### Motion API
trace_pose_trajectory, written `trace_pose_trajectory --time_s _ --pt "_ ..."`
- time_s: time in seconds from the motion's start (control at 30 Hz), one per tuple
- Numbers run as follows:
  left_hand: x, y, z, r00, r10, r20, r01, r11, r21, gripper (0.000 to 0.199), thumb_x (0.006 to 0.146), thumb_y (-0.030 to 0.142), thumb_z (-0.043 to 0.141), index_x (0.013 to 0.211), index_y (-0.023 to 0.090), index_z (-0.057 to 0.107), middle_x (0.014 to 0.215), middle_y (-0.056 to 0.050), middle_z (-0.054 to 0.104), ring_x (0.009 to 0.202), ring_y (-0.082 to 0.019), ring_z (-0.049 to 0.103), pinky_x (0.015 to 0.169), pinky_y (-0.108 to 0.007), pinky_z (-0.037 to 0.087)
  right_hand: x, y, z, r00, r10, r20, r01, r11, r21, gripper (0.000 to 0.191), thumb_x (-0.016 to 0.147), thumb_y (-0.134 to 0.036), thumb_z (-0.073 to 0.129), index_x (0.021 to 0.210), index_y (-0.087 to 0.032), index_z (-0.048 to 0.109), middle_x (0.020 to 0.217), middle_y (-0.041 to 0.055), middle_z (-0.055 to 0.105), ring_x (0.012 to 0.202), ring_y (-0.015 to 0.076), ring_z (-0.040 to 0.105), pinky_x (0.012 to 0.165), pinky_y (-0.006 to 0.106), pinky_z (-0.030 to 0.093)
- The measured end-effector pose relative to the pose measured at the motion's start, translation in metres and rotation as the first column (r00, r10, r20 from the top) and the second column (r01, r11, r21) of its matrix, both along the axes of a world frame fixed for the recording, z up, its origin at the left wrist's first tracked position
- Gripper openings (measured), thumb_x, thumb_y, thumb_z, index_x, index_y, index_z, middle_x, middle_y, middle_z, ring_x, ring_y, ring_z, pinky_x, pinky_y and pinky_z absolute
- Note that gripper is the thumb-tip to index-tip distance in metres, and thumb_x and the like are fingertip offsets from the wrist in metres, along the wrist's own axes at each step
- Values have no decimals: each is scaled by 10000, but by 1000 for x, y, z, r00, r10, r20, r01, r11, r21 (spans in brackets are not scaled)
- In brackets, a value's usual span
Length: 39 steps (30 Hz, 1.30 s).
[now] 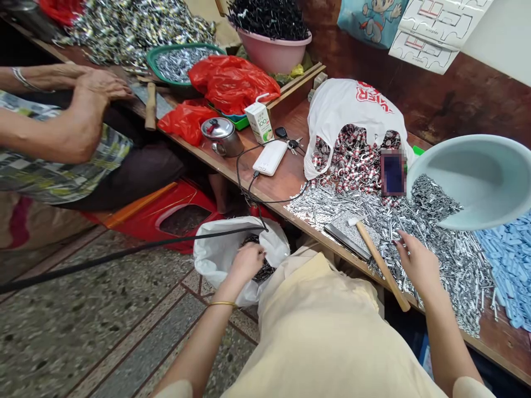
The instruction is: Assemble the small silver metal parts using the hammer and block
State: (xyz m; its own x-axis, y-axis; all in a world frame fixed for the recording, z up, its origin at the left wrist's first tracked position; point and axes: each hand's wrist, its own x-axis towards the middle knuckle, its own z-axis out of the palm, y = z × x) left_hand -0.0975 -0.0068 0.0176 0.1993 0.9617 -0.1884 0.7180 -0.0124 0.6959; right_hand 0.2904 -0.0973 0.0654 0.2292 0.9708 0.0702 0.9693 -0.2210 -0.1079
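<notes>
My left hand [248, 262] is down in the mouth of a white plastic-lined bag [213, 249] below the table edge, above dark small metal parts [264, 270]. Its fingers are curled together, and what they hold, if anything, cannot be made out. My right hand [420, 264] hovers over a wide heap of small silver metal pieces [456, 271], fingers bent and apart with nothing visible between them. Left of it lies a hammer [379, 265], its wooden handle past the table edge. Beside its head are a flat metal block [352, 229] and a dark metal bar [347, 242].
A white bag of red-and-silver parts [352, 105], a tilted pale basin [493, 182] and light-blue pieces [510, 265] border the heap. A power bank [270, 157] trails cables over the edge. At left sit another person's crossed hands [99, 85], near a red stool [186, 210].
</notes>
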Motion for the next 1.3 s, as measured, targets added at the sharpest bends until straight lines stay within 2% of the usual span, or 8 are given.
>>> trace_pose_trajectory --time_s 0.1,0.17,0.23,0.33,0.53,0.7,1.0,1.3 --pt "61 26 2 974 -211 87 212 977 5 156 905 327 667 849 201 741 893 -22 738 904 -209 679 792 -275 535 -18 15 0 993 84 -78 -83 996 22 430 1038 -385 371 1329 -188 619 1128 96 745 805 190 697 590 274 426" --pt "110 60 3 910 -394 129 373 914 160 177 931 264 595 827 179 710 867 -44 719 857 -205 654 817 -308 507 -28 20 0 986 124 -112 -119 992 51 418 1035 -374 375 1302 -197 643 1119 91 746 848 193 701 622 275 446" --pt "152 99 2 970 -232 79 188 910 369 114 917 214 593 966 153 676 1049 -114 688 1000 -258 617 921 -381 475 -30 18 1 983 128 -132 -120 990 69 418 1033 -378 377 1281 -204 665 1098 93 749 848 196 697 629 275 448" --pt "189 145 -8 993 -115 -18 112 904 414 209 837 244 709 977 113 625 1094 -191 629 1092 -346 556 966 -459 436 -10 3 -3 985 32 -170 -17 996 91 443 1025 -411 378 1269 -204 685 1081 108 754 805 200 689 638 284 458" --pt "190 163 -41 992 -126 -3 110 854 509 72 921 204 531 923 174 597 1028 -152 631 1062 -322 545 955 -447 420 69 -28 -27 918 -218 -332 263 960 98 492 968 -488 425 1200 -162 712 1036 139 769 801 241 690 711 350 512" --pt "187 162 -48 986 -162 46 114 844 524 77 906 186 515 919 187 591 956 -117 651 971 -281 560 916 -413 431 113 -1 -39 944 -174 -281 227 959 170 401 961 -422 449 1102 -152 710 1074 136 742 960 255 642 818 375 500" --pt "186 163 -49 1000 -10 6 6 861 509 237 869 383 663 771 205 542 919 -109 605 1007 -307 531 917 -426 424 116 82 -47 995 -79 52 79 997 6 297 969 -337 525 956 -140 746 989 155 703 987 292 514 849 396 404" --pt "187 165 -52 986 -152 74 74 783 618 49 875 182 560 831 203 561 950 -109 638 983 -284 551 926 -424 434 126 83 -56 992 -30 -126 38 997 64 146 857 -269 551 777 -201 653 890 105 686 908 276 526 807 382 400"
